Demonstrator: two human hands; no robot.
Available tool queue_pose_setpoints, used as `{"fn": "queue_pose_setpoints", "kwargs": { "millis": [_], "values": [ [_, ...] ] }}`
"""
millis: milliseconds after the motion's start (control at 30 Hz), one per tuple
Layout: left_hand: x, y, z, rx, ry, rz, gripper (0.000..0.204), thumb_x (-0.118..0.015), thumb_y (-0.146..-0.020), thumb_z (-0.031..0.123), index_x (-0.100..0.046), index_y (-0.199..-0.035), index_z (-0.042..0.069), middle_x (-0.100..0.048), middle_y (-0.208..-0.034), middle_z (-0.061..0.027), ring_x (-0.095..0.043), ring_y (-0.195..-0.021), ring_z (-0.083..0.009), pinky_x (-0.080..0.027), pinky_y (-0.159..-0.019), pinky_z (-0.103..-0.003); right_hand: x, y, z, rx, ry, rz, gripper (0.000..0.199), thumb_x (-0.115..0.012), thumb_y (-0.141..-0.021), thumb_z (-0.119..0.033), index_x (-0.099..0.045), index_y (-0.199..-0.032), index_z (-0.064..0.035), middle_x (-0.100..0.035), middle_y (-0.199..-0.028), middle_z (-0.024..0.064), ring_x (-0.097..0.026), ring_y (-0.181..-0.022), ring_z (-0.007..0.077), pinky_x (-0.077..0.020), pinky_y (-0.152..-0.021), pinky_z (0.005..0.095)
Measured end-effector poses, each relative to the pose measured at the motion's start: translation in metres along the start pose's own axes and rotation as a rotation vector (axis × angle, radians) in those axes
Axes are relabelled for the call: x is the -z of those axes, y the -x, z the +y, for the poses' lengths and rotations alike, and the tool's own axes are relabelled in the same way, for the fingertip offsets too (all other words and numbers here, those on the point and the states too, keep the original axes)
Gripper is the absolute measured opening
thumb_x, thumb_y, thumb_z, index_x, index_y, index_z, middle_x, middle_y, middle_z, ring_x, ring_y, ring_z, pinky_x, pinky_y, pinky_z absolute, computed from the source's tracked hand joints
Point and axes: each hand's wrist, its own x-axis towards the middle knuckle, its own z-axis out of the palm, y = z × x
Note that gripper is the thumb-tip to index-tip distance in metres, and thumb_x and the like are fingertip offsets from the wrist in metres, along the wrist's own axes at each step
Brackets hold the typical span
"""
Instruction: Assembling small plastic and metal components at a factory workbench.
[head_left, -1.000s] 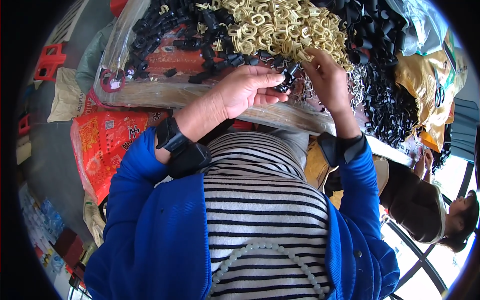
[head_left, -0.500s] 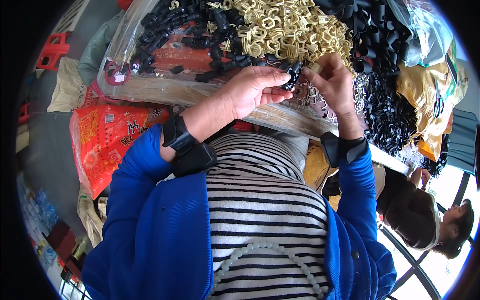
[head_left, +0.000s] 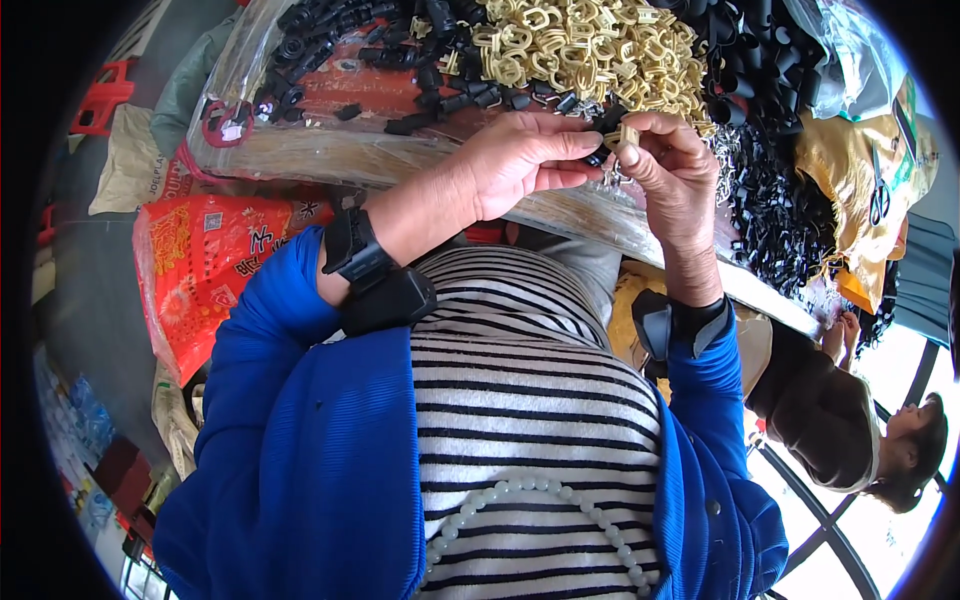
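Observation:
My left hand (head_left: 520, 165) is closed round a small black plastic fitting (head_left: 599, 156), gripped between thumb and fingers at the table's near edge. Close on its right, my right hand (head_left: 682, 175) pinches a tan U-shaped clip (head_left: 628, 136) between thumb and forefinger. The clip is against or just beside the fitting's end; I cannot tell whether they touch. Beyond both hands lies a heap of similar tan clips (head_left: 590, 50). Black tubular fittings (head_left: 310, 50) are scattered to its left.
Black cup-shaped parts (head_left: 745, 75) lie at the far right, with small silvery pieces (head_left: 728, 160) and small black parts (head_left: 780, 215) nearer. A red bag (head_left: 205, 270) stands left below the wood-edged table (head_left: 350, 158). Another person (head_left: 825, 415) sits at the right.
My right hand has come slightly down and right, turning so the tan clip shows more clearly. My left hand has shifted a little right, still holding the black fitting.

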Motion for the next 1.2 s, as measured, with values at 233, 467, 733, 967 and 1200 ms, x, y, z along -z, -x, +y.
{"fn": "queue_pose_setpoints", "kwargs": {
  "millis": [233,467,733,967,1200],
  "values": [
    [-0.003,0.003,-0.003,0.011,-0.005,-0.016,0.023,-0.056,-0.077,0.017,-0.055,-0.096,0.004,-0.058,-0.088,-0.0049,-0.057,-0.078,-0.0155,-0.046,-0.072,-0.023,-0.004,0.011,-0.003,0.008,0.069,0.053,0.018,-0.055,-0.076,-0.003,-0.052,-0.093,0.0019,-0.054,-0.08,0.0027,-0.051,-0.068,0.0079,-0.0426,-0.062,0.0185],
    [-0.007,0.001,-0.008,0.058,0.006,-0.076,0.024,-0.053,-0.079,0.017,-0.053,-0.099,0.004,-0.057,-0.09,-0.0043,-0.057,-0.081,-0.0163,-0.046,-0.07,-0.023,-0.004,0.019,0.007,0.101,0.15,0.118,0.013,-0.052,-0.078,-0.002,-0.052,-0.091,0.0008,-0.054,-0.081,0.0018,-0.05,-0.07,0.0064,-0.0421,-0.062,0.0182],
    [-0.023,-0.004,-0.001,0.139,-0.176,-0.086,0.019,-0.056,-0.076,0.016,-0.056,-0.09,0.002,-0.058,-0.081,-0.0043,-0.057,-0.071,-0.0135,-0.046,-0.063,-0.019,0.028,0.045,0.011,0.059,0.28,0.245,0.012,-0.056,-0.076,-0.005,-0.053,-0.087,-0.0011,-0.053,-0.074,0.0001,-0.05,-0.067,0.0055,-0.0415,-0.059,0.0188],
    [-0.03,-0.016,-0.006,0.146,-0.2,-0.066,0.02,-0.055,-0.076,0.016,-0.057,-0.089,0.001,-0.059,-0.079,-0.0053,-0.057,-0.068,-0.0119,-0.046,-0.059,-0.018,0.164,0.088,0.015,0.1,1.523,0.561,0.016,-0.059,-0.068,-0.006,-0.058,-0.084,-0.0054,-0.055,-0.073,0.0081,-0.054,-0.063,0.019,-0.043,-0.059,0.0254],
    [-0.037,-0.023,-0.012,0.161,-0.172,-0.038,0.02,-0.055,-0.076,0.015,-0.056,-0.091,0.001,-0.058,-0.08,-0.0052,-0.057,-0.07,-0.0125,-0.046,-0.061,-0.019,0.18,0.079,0.021,0.125,1.692,0.469,0.018,-0.059,-0.07,-0.009,-0.058,-0.087,-0.0057,-0.054,-0.073,0.0079,-0.053,-0.066,0.0224,-0.0425,-0.061,0.0279]
  ]
}}
